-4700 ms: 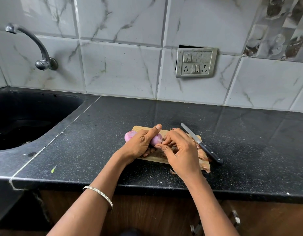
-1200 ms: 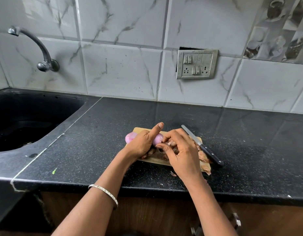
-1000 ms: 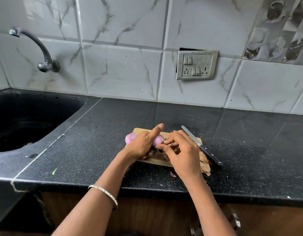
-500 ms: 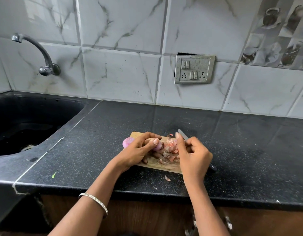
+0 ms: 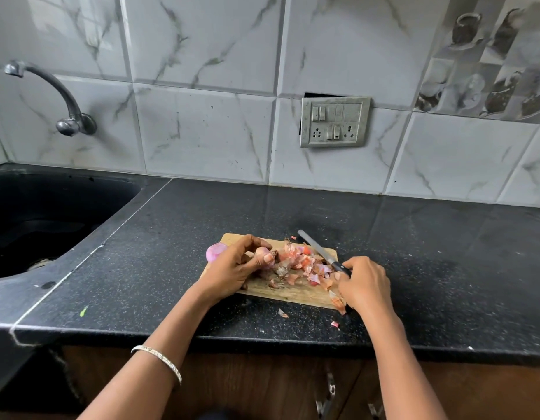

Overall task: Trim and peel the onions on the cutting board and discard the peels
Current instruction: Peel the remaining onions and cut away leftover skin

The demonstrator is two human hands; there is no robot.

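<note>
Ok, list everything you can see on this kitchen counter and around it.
Counter: one, black speckled.
Cutting board: one, wooden, counter middle.
Peeled onion: one, purple, board's left edge.
Held onion: one, pinkish, left hand's grip.
Onion peels: pile, orange-pink, on board; stray bits on counter.
Knife: one, steel blade, black handle, board's right end.
Sink: one, black, left.
Tap: one, metal, above sink.
Switch plate: one, grey, wall.
Bangle: one, silver, left wrist.
Left hand: holds onion.
Right hand: grips knife handle.

Two onions (image 5: 215,252) (image 5: 263,255), one knife (image 5: 318,250), one board (image 5: 293,294)
</note>
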